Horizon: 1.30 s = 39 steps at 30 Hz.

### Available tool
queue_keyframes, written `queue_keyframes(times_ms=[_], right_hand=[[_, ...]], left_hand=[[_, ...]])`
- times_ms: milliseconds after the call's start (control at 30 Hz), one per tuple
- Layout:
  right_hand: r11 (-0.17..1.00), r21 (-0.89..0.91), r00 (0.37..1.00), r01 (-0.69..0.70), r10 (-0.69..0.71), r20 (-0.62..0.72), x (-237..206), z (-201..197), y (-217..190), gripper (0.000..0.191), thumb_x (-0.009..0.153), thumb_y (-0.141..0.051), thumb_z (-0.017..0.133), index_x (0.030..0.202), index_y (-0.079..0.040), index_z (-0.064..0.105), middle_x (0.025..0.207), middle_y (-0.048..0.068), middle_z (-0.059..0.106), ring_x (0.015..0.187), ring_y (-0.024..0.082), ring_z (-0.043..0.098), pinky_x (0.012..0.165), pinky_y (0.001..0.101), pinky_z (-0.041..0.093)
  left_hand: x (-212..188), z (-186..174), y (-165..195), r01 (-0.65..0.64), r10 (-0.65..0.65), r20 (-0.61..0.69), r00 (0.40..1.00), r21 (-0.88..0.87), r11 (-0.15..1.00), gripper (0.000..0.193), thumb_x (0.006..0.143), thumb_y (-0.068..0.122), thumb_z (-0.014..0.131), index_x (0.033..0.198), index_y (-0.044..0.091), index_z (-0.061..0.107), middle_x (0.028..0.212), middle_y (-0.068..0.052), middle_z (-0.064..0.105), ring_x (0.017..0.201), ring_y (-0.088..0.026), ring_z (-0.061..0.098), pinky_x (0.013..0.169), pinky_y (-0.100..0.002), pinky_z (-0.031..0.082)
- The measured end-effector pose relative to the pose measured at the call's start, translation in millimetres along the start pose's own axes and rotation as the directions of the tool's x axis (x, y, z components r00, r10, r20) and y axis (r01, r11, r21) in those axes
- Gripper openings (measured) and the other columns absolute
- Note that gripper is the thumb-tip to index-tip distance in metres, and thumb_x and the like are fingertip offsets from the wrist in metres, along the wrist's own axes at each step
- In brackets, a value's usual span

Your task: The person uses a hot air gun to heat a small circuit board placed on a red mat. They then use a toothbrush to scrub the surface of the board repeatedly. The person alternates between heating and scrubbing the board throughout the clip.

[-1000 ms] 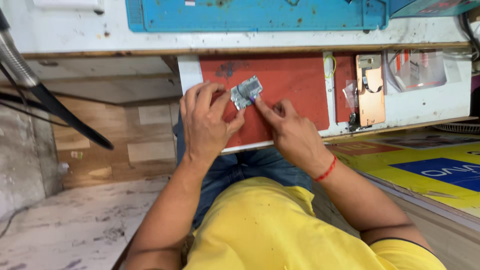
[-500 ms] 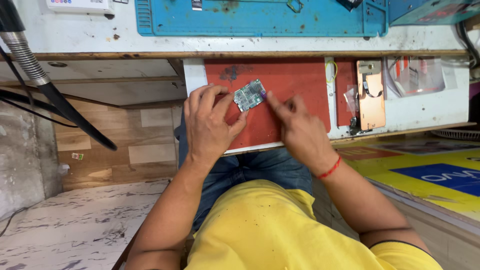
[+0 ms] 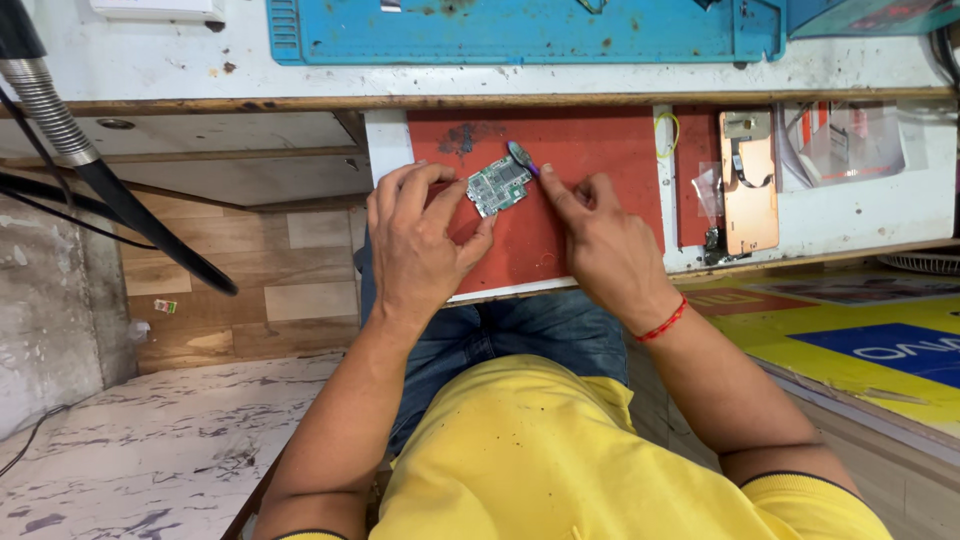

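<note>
Between the fingers (image 3: 425, 190) a green-and-silver circuit board (image 3: 498, 185) lies over a red mat (image 3: 590, 150), a red thread wristband (image 3: 662, 322) behind them.

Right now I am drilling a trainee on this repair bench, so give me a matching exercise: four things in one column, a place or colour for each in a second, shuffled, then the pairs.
Things:
1. circuit board
2. red thread bracelet
3. blue work mat
4. copper-coloured phone frame

Places:
A. along the bench top's far side
B. on the right wrist
C. right of the red mat
D. between both hands' fingertips

Pairs: 1-D, 2-B, 3-A, 4-C
</note>
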State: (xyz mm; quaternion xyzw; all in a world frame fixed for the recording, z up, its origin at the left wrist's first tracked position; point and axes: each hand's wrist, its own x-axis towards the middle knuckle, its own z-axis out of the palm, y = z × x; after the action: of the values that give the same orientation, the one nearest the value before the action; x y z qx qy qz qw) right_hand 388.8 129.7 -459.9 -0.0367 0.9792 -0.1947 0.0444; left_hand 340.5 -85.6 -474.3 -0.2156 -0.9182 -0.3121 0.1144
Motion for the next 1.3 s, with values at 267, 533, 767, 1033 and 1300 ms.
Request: queue_keyframes(times_ms=[267, 533, 767, 1033, 1300], right_hand=[[0.999, 0.018, 0.998, 0.039, -0.040, 0.053, -7.6, 8.1, 13.7, 0.067, 0.088, -0.001, 0.052, 0.152, -0.020, 0.052, 0.109, 0.017, 0.060, 0.066, 0.042, 0.065, 0.058, 0.0512, 0.054], [0.998, 0.038, 0.998, 0.042, -0.044, 0.033, -9.6, 17.3, 12.1, 0.065, 0.089, -0.001, 0.052, 0.152, -0.018, 0.052, 0.112, 0.018, 0.060, 0.068, 0.042, 0.064, 0.060, 0.0504, 0.055], [0.998, 0.050, 0.999, 0.025, -0.026, 0.029, -16.4, 16.8, 7.5, 0.063, 0.091, -0.004, 0.055, 0.152, -0.021, 0.052, 0.109, 0.015, 0.060, 0.073, 0.040, 0.066, 0.062, 0.0496, 0.055], [0.992, -0.014, 0.990, 0.128, -0.127, 0.057, -16.2, 16.2, 3.8, 0.066, 0.087, -0.002, 0.058, 0.149, -0.024, 0.055, 0.105, 0.012, 0.061, 0.068, 0.035, 0.066, 0.054, 0.0472, 0.054], [0.988, -0.012, 0.988, 0.156, -0.156, 0.013, -10.1, 16.0, 18.7, 0.070, 0.086, 0.000, 0.056, 0.152, -0.023, 0.055, 0.104, 0.014, 0.060, 0.061, 0.034, 0.063, 0.054, 0.0447, 0.054]], left_hand=[[-5.1, 7.1, 4.7, 0.001, -0.001, 0.000, 1.000, 0.004, 1.000, 0.040, 0.075, 0.025, 0.089, 0.108, 0.005, 0.077, 0.119, -0.006, 0.064, 0.119, -0.030, 0.054, 0.103, -0.046, 0.044], [-16.2, 6.1, 2.4, -0.008, 0.008, 0.011, 1.000, 0.013, 1.000, 0.041, 0.076, 0.025, 0.089, 0.109, 0.004, 0.077, 0.118, -0.006, 0.064, 0.119, -0.030, 0.054, 0.102, -0.047, 0.043], [-16.2, 5.9, -1.3, 0.001, -0.001, 0.015, 1.000, -0.005, 1.000, 0.040, 0.076, 0.025, 0.089, 0.108, 0.004, 0.077, 0.120, -0.005, 0.064, 0.120, -0.029, 0.054, 0.102, -0.047, 0.043], [-16.6, 7.8, 0.5, -0.001, 0.001, -0.001, 1.000, -0.019, 1.000, 0.041, 0.076, 0.023, 0.090, 0.109, 0.004, 0.076, 0.119, -0.006, 0.063, 0.120, -0.030, 0.054, 0.103, -0.046, 0.043], [-14.7, 7.7, 0.0, 0.047, -0.046, 0.026, 0.999, -0.046, 0.998, 0.045, 0.074, 0.025, 0.091, 0.112, 0.007, 0.075, 0.121, -0.006, 0.060, 0.117, -0.030, 0.053, 0.102, -0.046, 0.043]])
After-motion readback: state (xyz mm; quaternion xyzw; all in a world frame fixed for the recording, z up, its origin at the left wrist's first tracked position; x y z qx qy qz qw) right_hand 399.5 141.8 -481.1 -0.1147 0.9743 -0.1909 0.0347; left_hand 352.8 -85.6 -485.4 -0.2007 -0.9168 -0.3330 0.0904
